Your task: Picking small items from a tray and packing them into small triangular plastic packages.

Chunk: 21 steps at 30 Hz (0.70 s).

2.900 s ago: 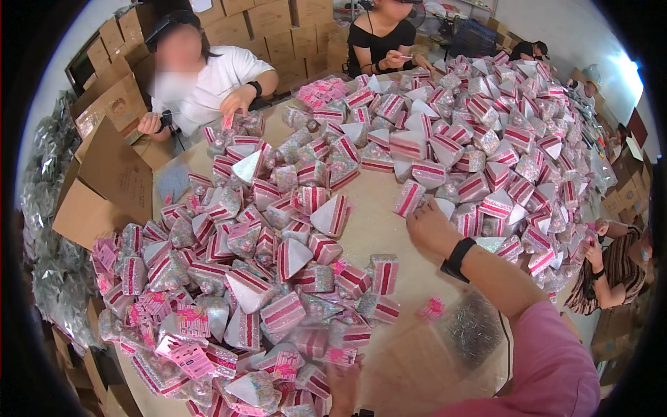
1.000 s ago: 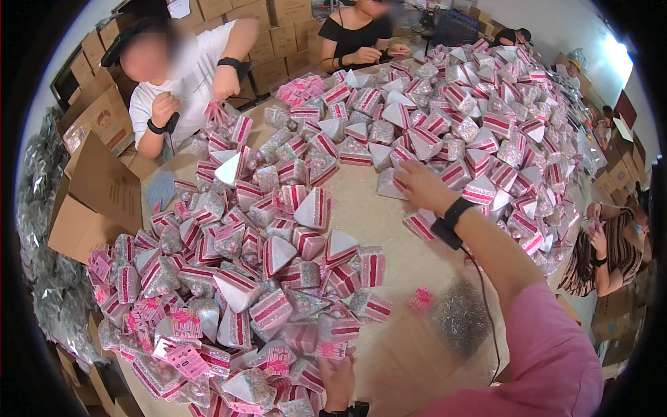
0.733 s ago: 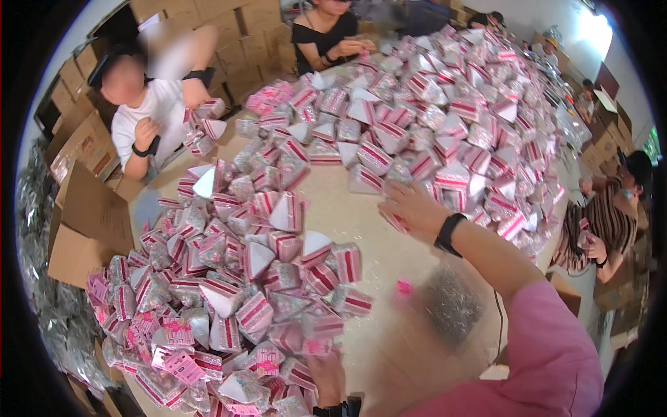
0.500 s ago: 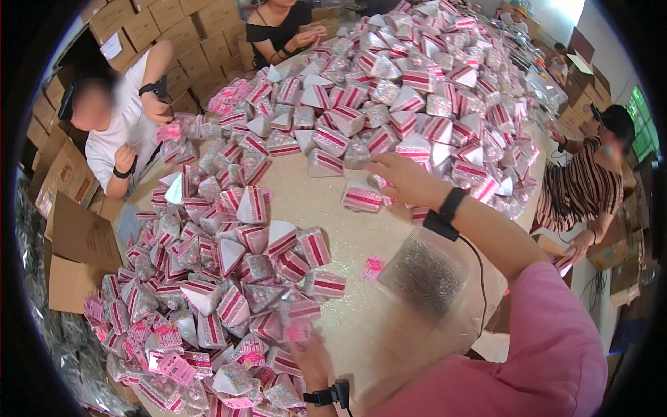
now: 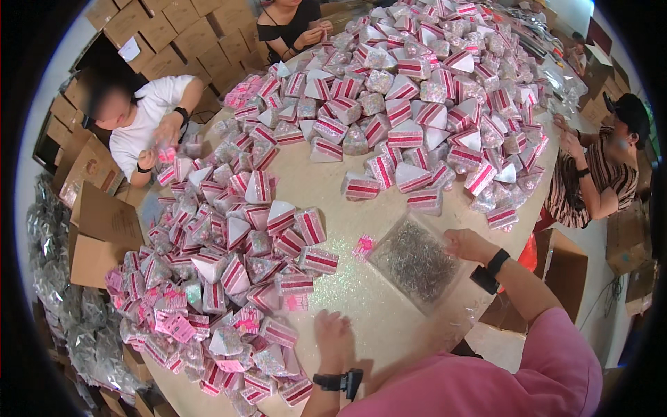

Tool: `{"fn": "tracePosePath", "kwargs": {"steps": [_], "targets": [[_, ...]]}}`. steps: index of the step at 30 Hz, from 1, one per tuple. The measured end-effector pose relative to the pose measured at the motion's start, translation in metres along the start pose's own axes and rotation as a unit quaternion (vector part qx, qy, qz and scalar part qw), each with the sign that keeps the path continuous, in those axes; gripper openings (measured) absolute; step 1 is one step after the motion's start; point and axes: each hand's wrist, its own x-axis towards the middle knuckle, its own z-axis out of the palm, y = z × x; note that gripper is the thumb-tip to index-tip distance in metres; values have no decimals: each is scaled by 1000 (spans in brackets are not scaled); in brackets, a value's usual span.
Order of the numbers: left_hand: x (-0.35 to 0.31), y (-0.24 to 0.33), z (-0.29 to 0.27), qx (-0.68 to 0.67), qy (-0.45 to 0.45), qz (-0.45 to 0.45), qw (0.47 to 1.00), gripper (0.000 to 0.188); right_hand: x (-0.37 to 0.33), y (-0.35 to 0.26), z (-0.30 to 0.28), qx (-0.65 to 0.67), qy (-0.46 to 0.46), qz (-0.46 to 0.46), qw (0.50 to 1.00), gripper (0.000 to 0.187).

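My left hand [image 5: 333,338] is held over the table near its front edge, fingers apart and slightly bent, with nothing in it. Just beyond it, a wrapped cake-slice-shaped item [image 5: 295,283] with white and dark pink layers lies by a pink card tag [image 5: 296,301]. My right hand [image 5: 467,245] is at the right rim of a shallow square tray [image 5: 425,310] of small thin metal pieces [image 5: 417,263]. Its fingers are curled together; what they hold, if anything, is too small to make out. Another pink tag [image 5: 363,247] lies at the tray's left corner.
A large heap of wrapped slices [image 5: 417,90] covers the far table; a second pile [image 5: 222,271], many with tags, lies left. One person [image 5: 149,115] works at the left, another [image 5: 295,28] at the back, another [image 5: 590,174] at the right. Cardboard boxes [image 5: 104,236] stand around.
My right hand has come back from the far heap to the tray. My left hand has let go of the tagged slice and shifted right. The view has turned slightly.
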Motion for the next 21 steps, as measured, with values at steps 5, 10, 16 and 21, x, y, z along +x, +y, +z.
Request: {"fn": "tracePosePath", "kwargs": {"steps": [5,10,16,21], "targets": [[-19,-25,45,38,-115,-28,992,48,-23,18,34,55,32,-20,998,27],[-43,-49,59,113,-163,-19,980,60,-62,18,73,31,20,-97,995,20],[-65,-55,33,406,-6,118,906,40,-46,-18,51,24,-158,-184,970,23],[-99,-37,43,372,52,49,926,34,53,-59,47,-67,-2,-326,943,22]]}}
